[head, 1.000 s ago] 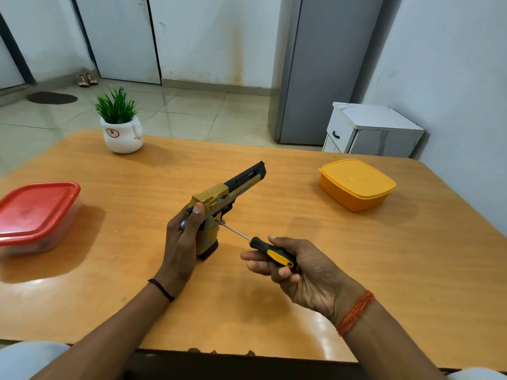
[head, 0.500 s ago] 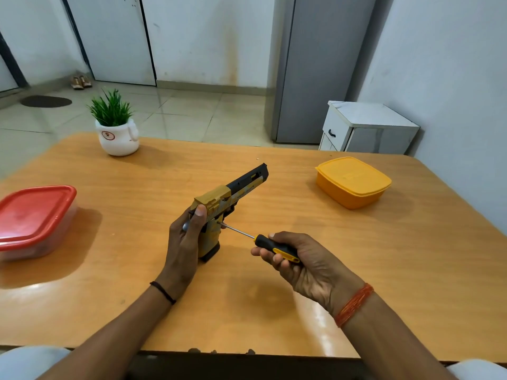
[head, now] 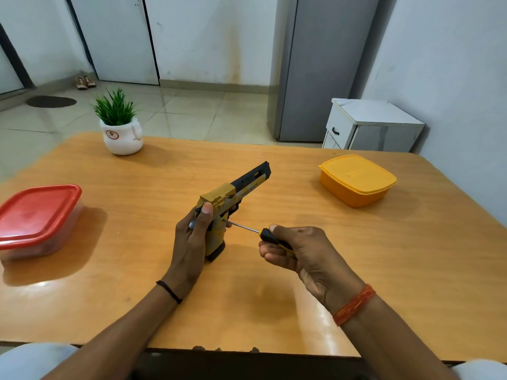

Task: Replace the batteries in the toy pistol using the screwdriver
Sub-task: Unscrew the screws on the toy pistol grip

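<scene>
A tan and black toy pistol [head: 233,194] stands upright on its grip base in the middle of the wooden table [head: 356,256], barrel pointing away to the right. My left hand [head: 192,242] grips its handle from the left, thumb on the rear of the slide. My right hand [head: 299,250] holds a black and yellow screwdriver [head: 263,234]. Its thin metal shaft points left and its tip touches the right side of the grip. A small grey piece shows between my left fingers; what it is cannot be told.
A red-lidded container [head: 38,218] sits at the left edge. A yellow lidded container [head: 356,179] stands at the back right. A white pot with a green plant [head: 120,130] is at the back left. A white cabinet [head: 370,124] stands beyond the table.
The screwdriver handle has shifted slightly in my right hand, with my fingers repositioned around it. The pistol and my left hand stay in place.
</scene>
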